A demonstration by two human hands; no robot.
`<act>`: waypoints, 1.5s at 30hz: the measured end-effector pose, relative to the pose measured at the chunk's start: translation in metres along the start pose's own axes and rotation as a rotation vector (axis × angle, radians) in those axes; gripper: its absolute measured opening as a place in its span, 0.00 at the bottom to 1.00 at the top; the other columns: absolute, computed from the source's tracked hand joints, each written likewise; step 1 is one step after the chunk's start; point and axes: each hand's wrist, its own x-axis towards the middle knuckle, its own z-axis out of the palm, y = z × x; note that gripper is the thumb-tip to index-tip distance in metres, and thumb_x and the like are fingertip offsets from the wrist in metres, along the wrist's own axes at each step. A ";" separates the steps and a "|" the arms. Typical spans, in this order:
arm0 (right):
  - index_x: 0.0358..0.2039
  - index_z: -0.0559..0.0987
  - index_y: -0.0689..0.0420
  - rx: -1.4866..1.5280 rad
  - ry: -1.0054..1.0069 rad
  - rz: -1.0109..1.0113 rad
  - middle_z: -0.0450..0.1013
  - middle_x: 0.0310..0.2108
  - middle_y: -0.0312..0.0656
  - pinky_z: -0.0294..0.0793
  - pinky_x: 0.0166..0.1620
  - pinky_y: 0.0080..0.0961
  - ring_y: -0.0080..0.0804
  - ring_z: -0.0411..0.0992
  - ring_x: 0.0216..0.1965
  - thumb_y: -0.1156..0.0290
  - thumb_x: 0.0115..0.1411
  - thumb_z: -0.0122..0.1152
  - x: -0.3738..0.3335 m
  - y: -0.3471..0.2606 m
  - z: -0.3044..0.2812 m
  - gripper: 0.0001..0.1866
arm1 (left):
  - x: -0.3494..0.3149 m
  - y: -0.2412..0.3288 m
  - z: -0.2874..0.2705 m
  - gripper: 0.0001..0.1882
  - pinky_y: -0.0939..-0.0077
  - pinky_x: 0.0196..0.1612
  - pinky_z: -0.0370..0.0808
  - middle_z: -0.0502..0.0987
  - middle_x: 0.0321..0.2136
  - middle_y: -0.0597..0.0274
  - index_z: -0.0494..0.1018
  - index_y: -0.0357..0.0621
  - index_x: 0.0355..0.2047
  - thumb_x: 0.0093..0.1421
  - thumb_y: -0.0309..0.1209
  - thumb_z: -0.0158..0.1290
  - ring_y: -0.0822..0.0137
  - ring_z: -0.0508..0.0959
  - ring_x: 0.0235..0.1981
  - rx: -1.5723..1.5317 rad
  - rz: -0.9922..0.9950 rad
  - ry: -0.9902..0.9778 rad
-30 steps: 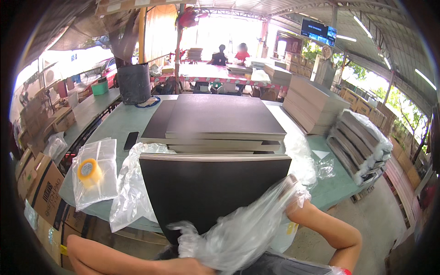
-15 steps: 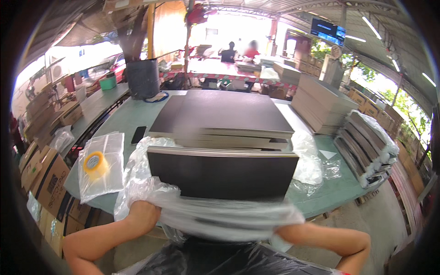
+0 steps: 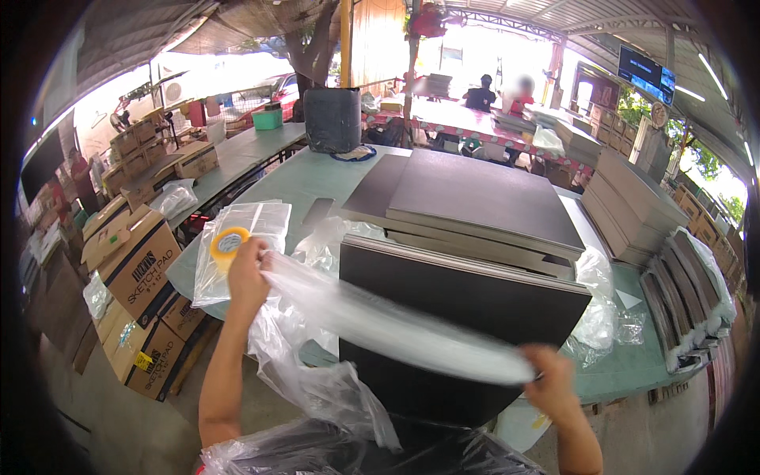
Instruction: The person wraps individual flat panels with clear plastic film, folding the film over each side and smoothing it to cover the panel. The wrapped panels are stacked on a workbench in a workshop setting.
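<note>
A strip of clear plastic film (image 3: 396,324), blurred by motion, is stretched taut between my two hands. My left hand (image 3: 250,277) is closed on its left end, in front of a yellow tape roll (image 3: 230,240). Lower and to the right, my right hand (image 3: 552,383) grips the other end. Behind the film, a bundle of black boards (image 3: 451,277) stands on edge and leans toward me. The film crosses its front face, tilted down to the right. More loose plastic (image 3: 317,376) hangs below my left hand.
Flat stacks of dark boards (image 3: 483,190) lie on the green table (image 3: 269,186). Grey board stacks (image 3: 633,210) and a wrapped stack (image 3: 685,305) stand right. Clear bags (image 3: 273,218) lie under the tape. Cartons (image 3: 138,265) are at left; two people (image 3: 480,96) sit far back.
My left hand has risen up and leftward toward the tape roll, drawing the film into a slanted strip. The view has turned left, and the bundle's lower front shows more.
</note>
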 end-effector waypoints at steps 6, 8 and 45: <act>0.48 0.64 0.58 -0.312 0.395 0.167 0.60 0.44 0.47 0.59 0.48 0.31 0.43 0.58 0.47 0.92 0.39 0.41 0.027 0.032 -0.031 0.32 | 0.001 0.093 0.018 0.30 0.75 0.29 0.70 0.67 0.37 0.59 0.64 0.46 0.46 0.38 0.17 0.47 0.63 0.70 0.26 -0.019 0.390 -0.307; 0.49 0.65 0.56 -0.277 0.407 0.176 0.59 0.46 0.46 0.59 0.47 0.31 0.43 0.57 0.49 0.90 0.41 0.44 0.008 0.031 -0.030 0.31 | -0.008 0.091 0.018 0.31 0.74 0.29 0.70 0.66 0.39 0.58 0.65 0.47 0.47 0.37 0.17 0.47 0.63 0.71 0.26 -0.003 0.451 -0.187; 0.31 0.73 0.61 0.816 -0.385 0.812 0.72 0.29 0.41 0.68 0.35 0.28 0.31 0.69 0.29 0.57 0.55 0.48 -0.131 0.115 0.022 0.18 | -0.123 -0.048 0.017 0.11 0.77 0.24 0.68 0.73 0.19 0.59 0.72 0.35 0.23 0.49 0.33 0.49 0.71 0.71 0.18 -0.413 -0.475 -1.064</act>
